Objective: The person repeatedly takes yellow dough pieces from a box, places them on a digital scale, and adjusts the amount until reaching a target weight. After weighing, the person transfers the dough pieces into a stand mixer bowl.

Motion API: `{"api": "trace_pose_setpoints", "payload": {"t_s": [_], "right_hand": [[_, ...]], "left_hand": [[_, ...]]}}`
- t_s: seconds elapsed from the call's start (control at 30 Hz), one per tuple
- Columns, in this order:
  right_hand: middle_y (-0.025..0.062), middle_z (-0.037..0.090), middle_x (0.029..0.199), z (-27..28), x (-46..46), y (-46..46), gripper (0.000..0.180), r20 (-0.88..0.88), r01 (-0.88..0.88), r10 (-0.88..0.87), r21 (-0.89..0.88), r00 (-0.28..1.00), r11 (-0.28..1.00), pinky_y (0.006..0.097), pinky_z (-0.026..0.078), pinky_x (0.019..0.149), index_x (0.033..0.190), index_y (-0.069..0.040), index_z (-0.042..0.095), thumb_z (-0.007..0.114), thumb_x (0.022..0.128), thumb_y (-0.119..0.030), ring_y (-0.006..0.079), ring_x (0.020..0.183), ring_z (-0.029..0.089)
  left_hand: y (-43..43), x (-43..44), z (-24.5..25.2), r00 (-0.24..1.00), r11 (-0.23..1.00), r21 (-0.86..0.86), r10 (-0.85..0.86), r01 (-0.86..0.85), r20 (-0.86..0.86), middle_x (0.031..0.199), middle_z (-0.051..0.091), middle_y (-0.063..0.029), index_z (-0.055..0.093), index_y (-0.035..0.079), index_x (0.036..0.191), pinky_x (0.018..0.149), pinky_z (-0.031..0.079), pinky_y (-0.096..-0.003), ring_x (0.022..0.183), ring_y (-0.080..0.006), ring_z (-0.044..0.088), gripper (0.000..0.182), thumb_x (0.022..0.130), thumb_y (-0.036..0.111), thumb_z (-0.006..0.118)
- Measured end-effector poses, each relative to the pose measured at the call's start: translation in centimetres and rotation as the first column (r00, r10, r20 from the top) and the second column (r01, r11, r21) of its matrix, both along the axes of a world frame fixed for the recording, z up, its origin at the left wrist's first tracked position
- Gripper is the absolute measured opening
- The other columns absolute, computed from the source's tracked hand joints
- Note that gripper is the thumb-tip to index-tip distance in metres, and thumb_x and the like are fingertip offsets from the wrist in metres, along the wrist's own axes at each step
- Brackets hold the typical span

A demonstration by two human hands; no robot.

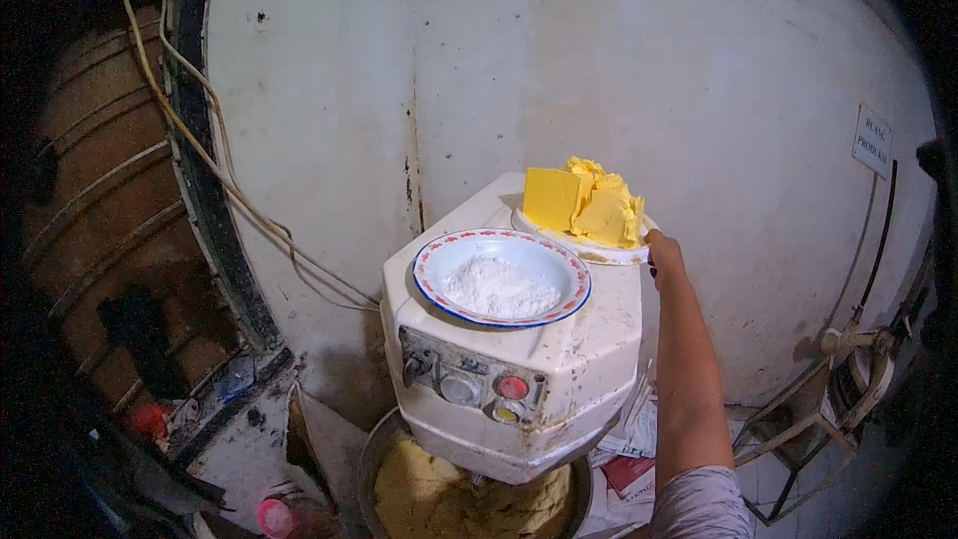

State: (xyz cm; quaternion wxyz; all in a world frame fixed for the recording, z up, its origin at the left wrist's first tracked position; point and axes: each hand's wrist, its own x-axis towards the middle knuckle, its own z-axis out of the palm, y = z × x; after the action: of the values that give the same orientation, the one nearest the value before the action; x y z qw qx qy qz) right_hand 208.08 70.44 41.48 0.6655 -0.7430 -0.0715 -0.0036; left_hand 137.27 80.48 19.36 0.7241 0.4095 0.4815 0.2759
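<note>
My right hand (666, 260) grips the right rim of a white round dish (599, 254) at the back right of the mixer's top. Yellow margarine or butter (582, 206) is heaped on that dish, one block smooth-sided, the rest in rough chunks. In front of it, an enamel plate (430, 292) with a red-patterned rim and blue edge holds white powder (500, 286). Both dishes are on the cream-coloured head of a dough mixer (516, 352). Below the head, the metal bowl (367, 475) contains yellowish dough (415, 479). My left hand is out of view.
Knobs and a red button (513, 388) are on the mixer's front panel. A cable (247, 198) runs from the upper left to the mixer. A metal frame (816, 404) stands at right, and papers or sacks (629, 434) lie beside the bowl. A pink object (277, 516) is at lower left.
</note>
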Motion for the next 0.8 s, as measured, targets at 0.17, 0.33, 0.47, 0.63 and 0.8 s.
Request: {"api": "trace_pose_setpoints", "payload": {"t_s": [0.17, 0.33, 0.47, 0.63, 0.8], "right_hand": [[0.0231, 0.063, 0.091, -1.8, -0.6, 2.1, 0.043, 0.200, 0.087, -0.060, -0.130, 0.978, 0.988, 0.0420, 0.048, 0.072, 0.090, 0.012, 0.060, 0.052, 0.078, -0.028, 0.0354, 0.081, 0.060], [0.0287, 0.058, 0.114, -0.4, -0.1, 2.9, 0.048, 0.312, 0.011, 0.325, -0.735, 0.893, 0.678, 0.0527, 0.041, 0.095, 0.113, 0.000, 0.060, 0.051, 0.086, -0.038, 0.0459, 0.111, 0.049], [0.0225, 0.059, 0.115, -0.5, 0.8, 2.8, 0.043, 0.375, 0.051, 0.264, -0.653, 0.889, 0.756, 0.0525, 0.038, 0.099, 0.116, -0.012, 0.062, 0.050, 0.087, -0.041, 0.0435, 0.118, 0.044], [0.0176, 0.052, 0.129, -1.9, 1.6, 3.1, 0.054, 0.292, -0.046, 0.264, -0.584, 0.919, 0.810, 0.0476, 0.035, 0.103, 0.132, -0.016, 0.052, 0.043, 0.090, -0.048, 0.0403, 0.121, 0.042], [0.0195, 0.040, 0.142, -4.1, -5.4, 0.0, 0.059, 0.038, -0.435, 0.438, 0.218, 0.898, 0.874, 0.0422, 0.031, 0.107, 0.140, -0.018, 0.042, 0.044, 0.090, -0.049, 0.0339, 0.127, 0.040]], "left_hand": [[0.6, 0.2, -2.1, 0.999, 0.999, 0.022, -0.037, 0.037, -0.006, 0.113, 0.063, -0.0059, 0.056, 0.008, 0.122, 0.088, 0.047, -0.0349, 0.104, -0.0194, 0.060, 0.043, 0.091, 0.038, 0.056], [1.3, 0.9, -4.0, 0.995, 0.990, 0.106, -0.098, 0.095, 0.028, 0.114, 0.063, -0.0058, 0.053, 0.008, 0.124, 0.089, 0.046, -0.0348, 0.105, -0.0197, 0.059, 0.046, 0.092, 0.040, 0.053], [0.6, 1.0, -2.9, 0.994, 0.995, 0.061, -0.068, 0.073, -0.081, 0.117, 0.062, -0.0059, 0.053, 0.008, 0.125, 0.090, 0.046, -0.0350, 0.108, -0.0195, 0.058, 0.046, 0.092, 0.040, 0.053], [-0.5, 0.9, -1.6, 0.988, 0.999, 0.009, -0.047, 0.049, -0.148, 0.119, 0.060, -0.0067, 0.054, 0.008, 0.124, 0.092, 0.045, -0.0357, 0.109, -0.0205, 0.057, 0.042, 0.092, 0.036, 0.054], [-0.9, -0.4, -2.8, 0.985, 0.993, 0.058, -0.090, 0.099, -0.146, 0.118, 0.059, -0.0099, 0.053, 0.006, 0.123, 0.094, 0.043, -0.0366, 0.110, -0.0224, 0.055, 0.041, 0.092, 0.031, 0.056]]}}
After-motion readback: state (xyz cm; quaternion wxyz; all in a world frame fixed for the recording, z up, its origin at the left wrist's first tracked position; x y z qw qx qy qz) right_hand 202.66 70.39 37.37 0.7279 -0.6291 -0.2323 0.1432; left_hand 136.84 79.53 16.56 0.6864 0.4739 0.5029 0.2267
